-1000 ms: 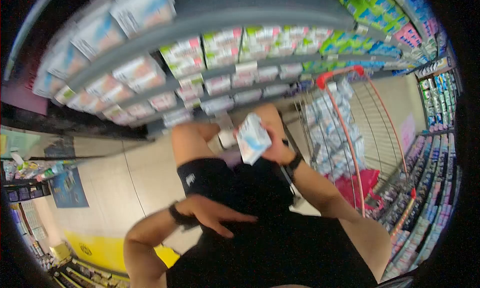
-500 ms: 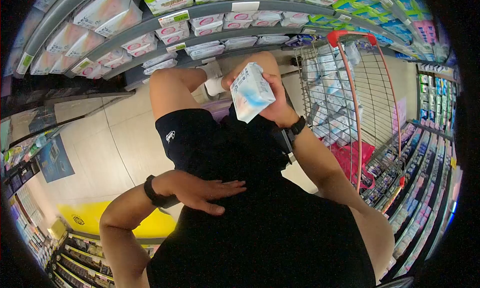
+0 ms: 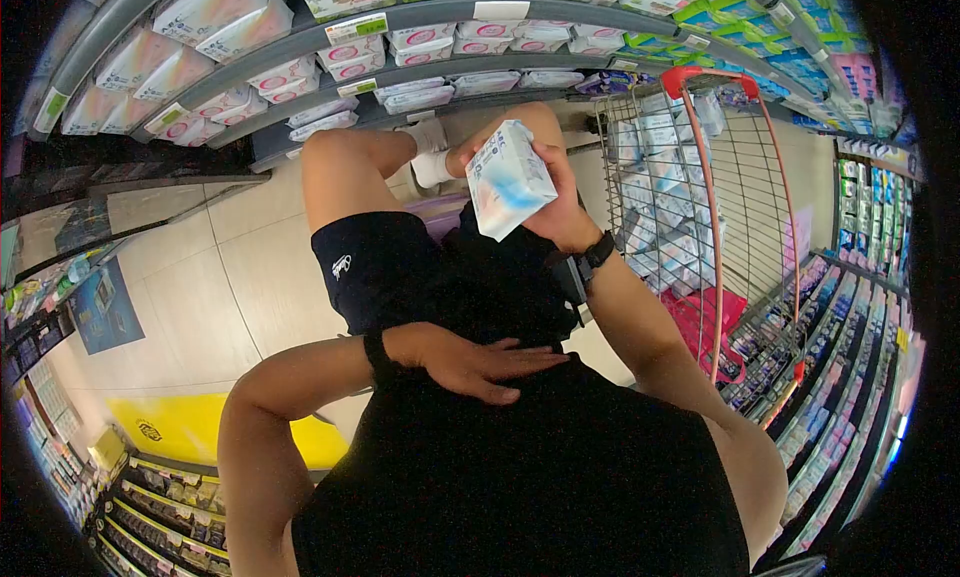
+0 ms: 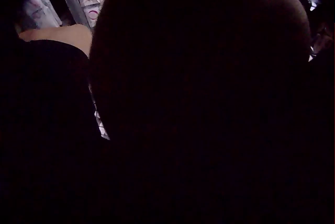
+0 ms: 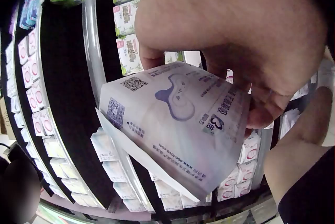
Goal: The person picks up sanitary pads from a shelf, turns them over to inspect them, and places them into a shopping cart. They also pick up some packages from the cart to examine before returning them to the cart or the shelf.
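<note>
A white pack of sanitary pads (image 3: pixel 508 182) with blue and peach shading is gripped in my right hand (image 3: pixel 563 215), held up in front of my bent knees. The right wrist view shows the pack's printed side (image 5: pixel 183 117), with a pad drawing and square codes; the thumb and fingers of the hand (image 5: pixel 230 20) clasp its edges. My left hand (image 3: pixel 460 364) lies against the front of my black shirt (image 3: pixel 520 467), fingers straight and holding nothing. The left wrist view is almost wholly dark.
A shopping cart (image 3: pixel 713 227) with a red handle stands at the right, holding several similar packs (image 3: pixel 655 192) and a red bag (image 3: pixel 705 322). Shelves (image 3: pixel 400 22) of packaged goods run along the front. Pale floor tiles (image 3: pixel 190 287) and a yellow panel (image 3: pixel 190 427) lie at the left.
My left hand has slid right across the shirt, having been a little farther left half a second ago. The pack stays in my right hand. The head view has steadied from an earlier blur.
</note>
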Motion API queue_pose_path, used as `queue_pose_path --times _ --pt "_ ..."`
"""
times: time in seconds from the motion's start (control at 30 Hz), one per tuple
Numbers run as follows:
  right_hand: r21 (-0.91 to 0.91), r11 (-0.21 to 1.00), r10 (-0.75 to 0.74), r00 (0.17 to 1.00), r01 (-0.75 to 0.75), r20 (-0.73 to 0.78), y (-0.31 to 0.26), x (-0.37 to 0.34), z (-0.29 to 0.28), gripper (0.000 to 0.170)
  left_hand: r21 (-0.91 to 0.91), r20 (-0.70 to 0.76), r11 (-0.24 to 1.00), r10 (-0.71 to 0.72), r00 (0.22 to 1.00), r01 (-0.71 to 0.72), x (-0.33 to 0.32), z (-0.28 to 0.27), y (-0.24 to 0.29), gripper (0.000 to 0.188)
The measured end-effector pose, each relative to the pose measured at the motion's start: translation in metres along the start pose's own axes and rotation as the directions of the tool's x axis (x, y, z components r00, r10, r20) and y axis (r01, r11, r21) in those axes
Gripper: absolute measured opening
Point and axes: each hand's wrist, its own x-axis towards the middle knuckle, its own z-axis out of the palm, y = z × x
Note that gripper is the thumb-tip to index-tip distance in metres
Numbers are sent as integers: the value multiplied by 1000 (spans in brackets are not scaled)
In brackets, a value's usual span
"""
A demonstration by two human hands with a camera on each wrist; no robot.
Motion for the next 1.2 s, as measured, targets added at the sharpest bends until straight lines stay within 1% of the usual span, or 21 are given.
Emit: queue_pose_path --times 0.07,0.17,0.27,0.37,0.47,0.57,0.67,0.83,0.9,1.0,1.07,1.17,1.2 --pt "-36 999 -2 999 0 -43 0 -1 -2 64 -132 -20 988 74 997 -76 5 -2 3 93" --pt "-66 998 -4 998 0 -57 -1 -2 -1 63 -185 4 983 15 1000 -15 4 -3 9 98" --pt "-60 998 -20 996 14 -88 -1 -4 2 63 -234 -30 970 62 998 -67 3 0 8 98" --pt "-83 997 -14 996 7 -85 -1 -4 1 63 -224 -51 959 164 985 -172 3 -4 15 97" --pt "-67 998 -1 999 -3 -46 -1 -3 -2 62 -233 -17 966 114 993 -115 6 -6 12 99" --pt "-88 996 -5 997 -2 -74 -2 -2 -1 61 -196 -36 964 176 984 -180 8 -6 9 101" --pt "-100 995 -16 998 9 -61 -3 -2 0 60 -176 -50 963 198 979 -204 7 -3 4 103" --pt "-93 996 -22 998 15 -67 -3 -3 -2 59 -192 -35 965 174 984 -178 6 -3 5 102" --pt "-95 995 -20 996 11 -86 -2 -3 1 59 -183 -38 965 181 983 -185 6 -2 5 102" --pt "-93 996 -18 998 12 -65 -2 -4 1 59 -168 -47 965 196 979 -201 6 -2 5 101" --pt "-79 997 -11 997 5 -78 -1 -4 -1 59 -164 -50 963 206 977 -212 6 -1 5 100" --pt "-80 997 -20 997 13 -81 -1 -3 -4 59 -245 -17 969 32 999 -36 -1 -3 14 92" --pt "-84 996 -25 997 18 -79 -1 -3 -5 59 -166 -31 986 29 999 -34 -4 0 6 87"
